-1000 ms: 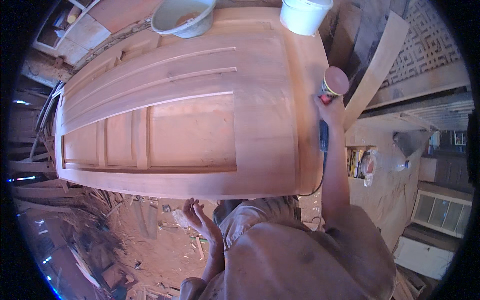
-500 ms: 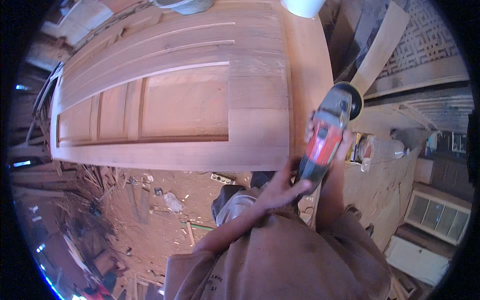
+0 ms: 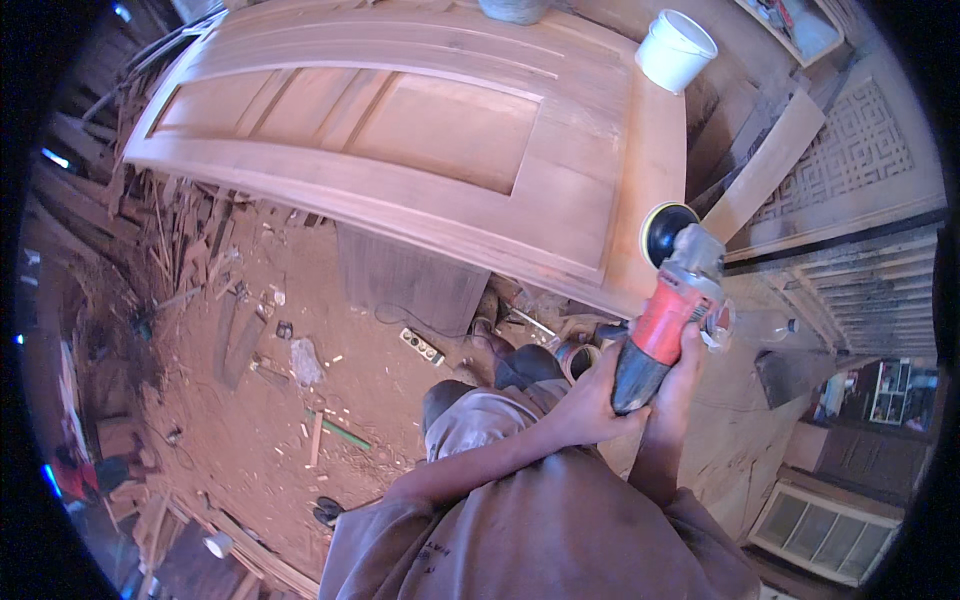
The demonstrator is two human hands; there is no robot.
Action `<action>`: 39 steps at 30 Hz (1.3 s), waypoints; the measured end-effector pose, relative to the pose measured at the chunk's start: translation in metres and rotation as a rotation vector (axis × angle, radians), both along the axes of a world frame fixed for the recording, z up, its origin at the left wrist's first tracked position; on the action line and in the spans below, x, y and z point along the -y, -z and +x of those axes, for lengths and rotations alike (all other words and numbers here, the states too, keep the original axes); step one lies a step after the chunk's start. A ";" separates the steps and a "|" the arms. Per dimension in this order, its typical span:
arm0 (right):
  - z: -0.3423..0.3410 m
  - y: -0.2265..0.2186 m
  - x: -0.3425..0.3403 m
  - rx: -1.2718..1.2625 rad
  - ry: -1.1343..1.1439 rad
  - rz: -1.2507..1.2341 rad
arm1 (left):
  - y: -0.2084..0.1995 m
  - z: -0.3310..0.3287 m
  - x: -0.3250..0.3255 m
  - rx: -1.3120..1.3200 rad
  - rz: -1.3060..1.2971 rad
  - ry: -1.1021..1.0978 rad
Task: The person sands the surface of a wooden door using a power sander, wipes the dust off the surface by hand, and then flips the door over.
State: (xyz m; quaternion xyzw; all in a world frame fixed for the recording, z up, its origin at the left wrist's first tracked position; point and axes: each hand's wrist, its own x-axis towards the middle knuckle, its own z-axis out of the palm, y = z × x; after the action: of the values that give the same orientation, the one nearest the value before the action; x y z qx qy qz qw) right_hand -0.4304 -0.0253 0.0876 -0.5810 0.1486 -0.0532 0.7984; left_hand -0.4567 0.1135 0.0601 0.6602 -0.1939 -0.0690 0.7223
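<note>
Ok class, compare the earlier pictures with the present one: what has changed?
The left hand, empty at first, has moved rightward to grip the red power tool alongside the right hand. The tool has come nearer the body; its round pad, first face-up, now shows its black back. The white bucket, grey basin and panelled door stayed put.

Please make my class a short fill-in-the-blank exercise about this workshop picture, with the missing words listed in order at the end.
1. Counting the left hand and the right hand, the number of hands holding the power tool is ____.
2. Between its dark rear end and its grey head, the tool's casing is mostly the colour ____.
3. The bucket near the panelled wooden piece is coloured ____.
4. In the picture, the socket strip on the floor lies to the tool's ____.

Missing words: two; red; white; left.
</note>
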 end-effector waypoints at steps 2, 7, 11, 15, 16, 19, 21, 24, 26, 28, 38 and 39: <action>-0.016 -0.010 -0.004 -0.003 0.021 0.157 | -0.010 -0.019 0.003 0.055 0.092 -0.013; -0.042 -0.018 0.013 0.084 0.081 0.213 | -0.031 -0.041 0.014 -0.002 0.096 0.126; -0.044 -0.014 0.030 0.082 0.076 0.216 | -0.015 -0.049 0.034 0.105 0.156 0.058; -0.035 -0.001 0.051 0.042 0.105 0.182 | -0.001 -0.046 0.059 0.074 0.165 0.059; -0.033 -0.002 0.058 0.005 0.115 0.176 | 0.001 -0.044 0.066 0.060 0.173 0.062; -0.021 -0.001 0.075 -0.051 0.131 0.108 | 0.011 -0.039 0.088 0.050 0.230 0.026; -0.007 -0.012 0.079 -0.023 0.109 -0.049 | 0.025 -0.037 0.103 0.064 0.281 0.002; 0.033 0.017 0.119 -0.137 -0.043 -0.384 | 0.035 -0.012 0.111 0.072 0.462 0.110; 0.061 0.015 0.131 -0.254 -0.167 -0.493 | 0.014 0.025 0.097 0.033 0.676 0.364; 0.106 0.013 0.137 -0.213 -0.271 -0.597 | -0.010 0.063 0.095 0.176 0.565 0.091; 0.378 -0.020 0.157 0.071 -0.623 -0.728 | -0.052 0.292 0.094 0.500 0.370 -0.242; 0.405 -0.022 0.161 0.073 -0.603 -0.754 | -0.048 0.317 0.093 0.525 0.359 -0.263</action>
State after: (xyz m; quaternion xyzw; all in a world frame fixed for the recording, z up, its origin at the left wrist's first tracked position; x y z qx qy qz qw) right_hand -0.0259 -0.1860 0.1093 -0.8449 -0.0841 0.1102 0.5167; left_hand -0.1401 0.0207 0.1077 0.7912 -0.2714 0.1639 0.5229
